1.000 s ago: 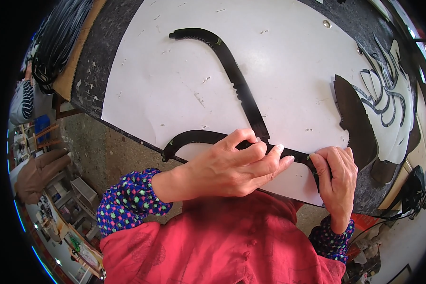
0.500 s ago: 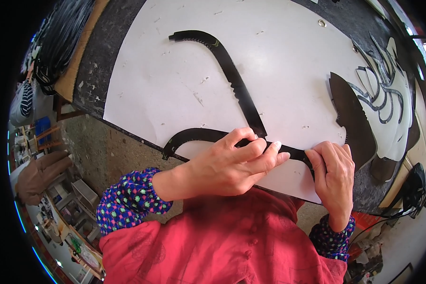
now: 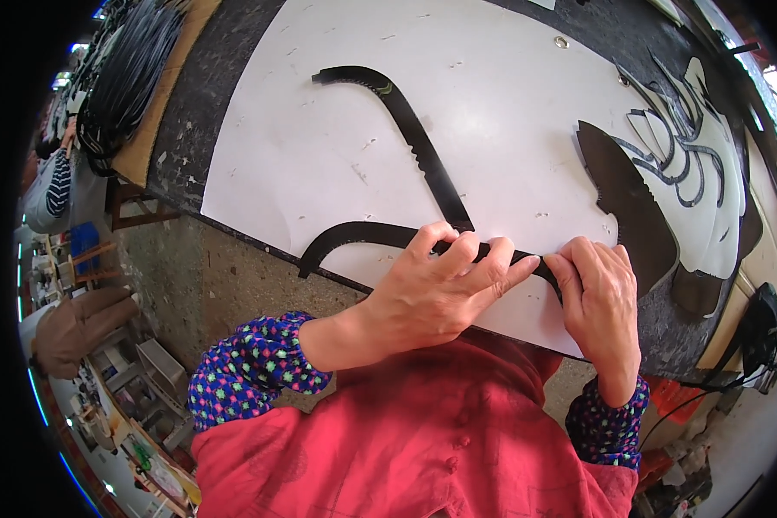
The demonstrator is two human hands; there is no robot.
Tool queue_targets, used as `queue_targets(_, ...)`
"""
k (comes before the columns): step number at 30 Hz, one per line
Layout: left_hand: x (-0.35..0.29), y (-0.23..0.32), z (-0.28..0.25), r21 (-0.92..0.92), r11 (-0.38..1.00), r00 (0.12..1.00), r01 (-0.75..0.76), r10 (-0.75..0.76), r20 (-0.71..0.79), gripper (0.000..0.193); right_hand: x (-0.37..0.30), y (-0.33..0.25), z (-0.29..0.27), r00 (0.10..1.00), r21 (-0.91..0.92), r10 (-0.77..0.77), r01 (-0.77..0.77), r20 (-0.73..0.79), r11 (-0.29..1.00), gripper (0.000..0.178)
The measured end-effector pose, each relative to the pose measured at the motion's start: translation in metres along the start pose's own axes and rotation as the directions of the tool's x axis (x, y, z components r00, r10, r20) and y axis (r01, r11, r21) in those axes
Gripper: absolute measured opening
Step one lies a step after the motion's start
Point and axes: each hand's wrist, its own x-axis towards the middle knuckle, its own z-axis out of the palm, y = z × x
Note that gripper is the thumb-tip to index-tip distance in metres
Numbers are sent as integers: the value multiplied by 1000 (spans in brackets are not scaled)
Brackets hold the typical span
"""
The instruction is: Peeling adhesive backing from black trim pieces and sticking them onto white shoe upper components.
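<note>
A long black curved strip point(image 3: 354, 233), thin and flexible like leather, lies along the near edge of the white sheet point(image 3: 311, 173). My left hand point(image 3: 445, 285) is over its middle, fingers bent and pressed down onto it, with the thumb stretched toward the right. Close beside that thumb, my right hand point(image 3: 597, 302) pinches the strip near its right end between thumb and curled fingers. Parts of the strip are hidden under both hands. A second black curved strip point(image 3: 423, 147), notched along one edge, lies flat farther off; its lower end reaches my left fingers.
Dark wide curved panels point(image 3: 634, 207) lie to the right, beside white pieces with thin black curved strips point(image 3: 699, 173). A bundle of black strips point(image 3: 138, 69) hangs at the far left. A black object with a cord point(image 3: 760, 332) sits at the right table edge.
My right hand has come closer to my left, so the thumbs now nearly meet over the strip. My left fingers have shifted slightly along it. The whole view has moved a little.
</note>
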Motion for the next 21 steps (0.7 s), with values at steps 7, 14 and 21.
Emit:
queue_targets(7, -1, -1, 3, -109, 990, 996, 88, -86, 25, 49, -7, 5, 2, 998, 47, -39, 41, -51, 998, 10)
queue_targets(14, 0, -4, -1, -123, 989, 996, 84, -81, 31, 49, -14, 36, 16, 961, -120, -175, 152, -213, 981, 40)
queue_targets(21, -22, -32, -19, -102, 994, 999, 44, -41, 36, 41, -13, 35, 11, 985, -136, -116, 99, -124, 986, 38)
